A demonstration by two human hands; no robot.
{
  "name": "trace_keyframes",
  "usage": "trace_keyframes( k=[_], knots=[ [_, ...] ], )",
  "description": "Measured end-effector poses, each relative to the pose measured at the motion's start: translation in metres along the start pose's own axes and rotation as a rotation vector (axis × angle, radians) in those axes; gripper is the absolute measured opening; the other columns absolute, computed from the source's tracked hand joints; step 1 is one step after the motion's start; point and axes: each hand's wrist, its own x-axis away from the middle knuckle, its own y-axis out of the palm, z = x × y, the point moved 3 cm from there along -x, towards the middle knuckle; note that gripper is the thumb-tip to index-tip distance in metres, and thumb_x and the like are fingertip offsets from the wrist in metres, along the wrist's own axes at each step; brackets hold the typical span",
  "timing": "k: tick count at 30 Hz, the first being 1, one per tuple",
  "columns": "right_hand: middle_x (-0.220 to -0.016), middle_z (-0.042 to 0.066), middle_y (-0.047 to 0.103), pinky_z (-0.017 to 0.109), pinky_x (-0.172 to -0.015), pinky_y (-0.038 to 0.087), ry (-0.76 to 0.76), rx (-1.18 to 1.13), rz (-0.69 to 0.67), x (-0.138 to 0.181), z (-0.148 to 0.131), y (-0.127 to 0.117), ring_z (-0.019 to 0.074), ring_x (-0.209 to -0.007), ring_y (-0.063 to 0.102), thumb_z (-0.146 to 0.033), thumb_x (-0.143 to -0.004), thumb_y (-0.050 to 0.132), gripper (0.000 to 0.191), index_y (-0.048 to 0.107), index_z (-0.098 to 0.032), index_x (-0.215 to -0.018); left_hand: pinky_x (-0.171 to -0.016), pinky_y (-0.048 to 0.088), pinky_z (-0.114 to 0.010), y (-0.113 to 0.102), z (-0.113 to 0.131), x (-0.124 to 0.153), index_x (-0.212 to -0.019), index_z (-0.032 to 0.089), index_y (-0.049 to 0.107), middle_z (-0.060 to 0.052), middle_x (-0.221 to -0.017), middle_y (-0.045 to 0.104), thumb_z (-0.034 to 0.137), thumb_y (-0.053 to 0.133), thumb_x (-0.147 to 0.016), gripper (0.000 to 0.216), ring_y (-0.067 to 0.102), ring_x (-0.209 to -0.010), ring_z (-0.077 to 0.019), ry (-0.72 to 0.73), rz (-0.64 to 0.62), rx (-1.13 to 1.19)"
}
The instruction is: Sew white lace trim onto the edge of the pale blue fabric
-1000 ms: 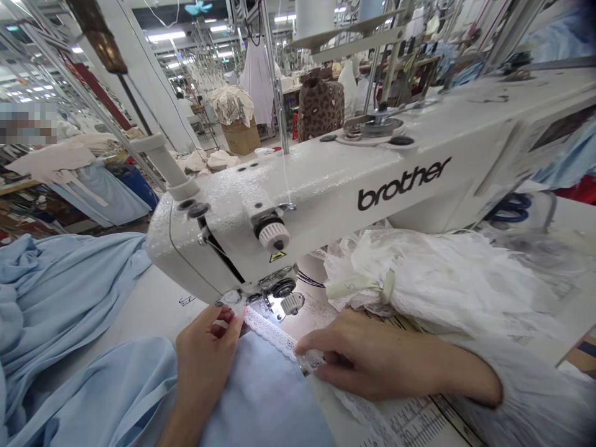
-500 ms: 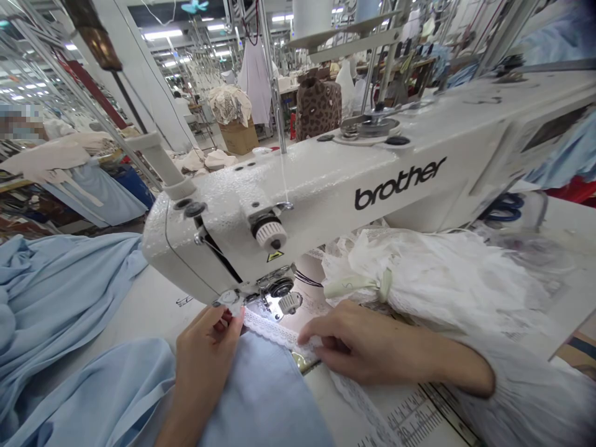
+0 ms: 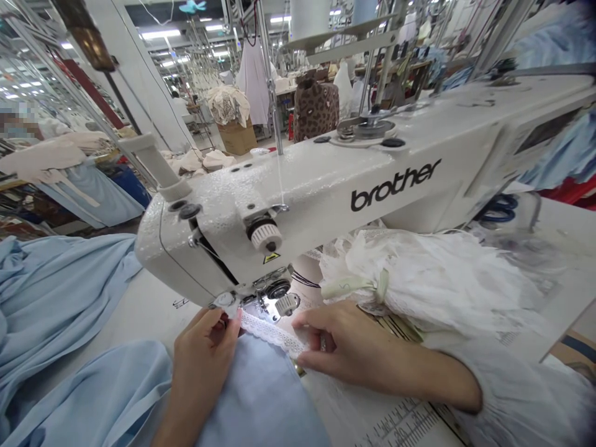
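A white scalloped lace trim (image 3: 267, 332) lies along the top edge of a light blue fabric piece (image 3: 265, 397), running up to the presser foot of a sewing machine (image 3: 298, 192). My left hand (image 3: 207, 347) is closed, thumb and finger pinching the lace and cloth edge just left of the needle area. Lace passes between the thumb and curled fingers of my right hand (image 3: 344, 344), with a bit of white showing inside them. The needle tip is hidden behind machine parts.
Right of the needle sits a tied bundle of white lace fabric (image 3: 428, 267). More blue cloth (image 3: 60, 292) is heaped at the left. A printed ruler scale (image 3: 405, 425) marks the table front. Blue-handled scissors (image 3: 500, 208) lie behind the machine arm.
The lace tail that trailed below my right hand over the ruler no longer shows there. My right hand's fingers have spread slightly around the lace. My left hand keeps its pinch; the view shifted slightly.
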Motion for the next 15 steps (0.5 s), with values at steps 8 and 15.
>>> trace_keyframes(
  k=[8, 15],
  knots=[
    [-0.057, -0.008, 0.036, 0.025, -0.055, 0.024, -0.005, 0.071, 0.035, -0.001, -0.004, 0.003, 0.0078, -0.054, 0.033, -0.001, -0.068, 0.058, 0.031, 0.034, -0.017, -0.059, -0.050, 0.042, -0.027, 0.002, -0.014, -0.005, -0.073, 0.019, 0.064, -0.002, -0.060, 0.064, 0.062, 0.066, -0.066, 0.043, 0.058, -0.054, -0.0171, -0.223, -0.033, 0.228],
    [-0.079, -0.001, 0.057, 0.027, -0.063, 0.029, 0.034, 0.123, 0.039, -0.001, -0.005, 0.005, 0.0133, -0.069, 0.049, -0.022, -0.088, 0.061, 0.010, 0.056, -0.017, -0.082, -0.047, 0.043, -0.019, -0.002, -0.007, -0.005, -0.069, 0.018, 0.060, 0.002, -0.055, 0.060, 0.048, 0.075, -0.060, 0.034, 0.054, -0.051, -0.0110, -0.301, -0.049, 0.467]
  ],
)
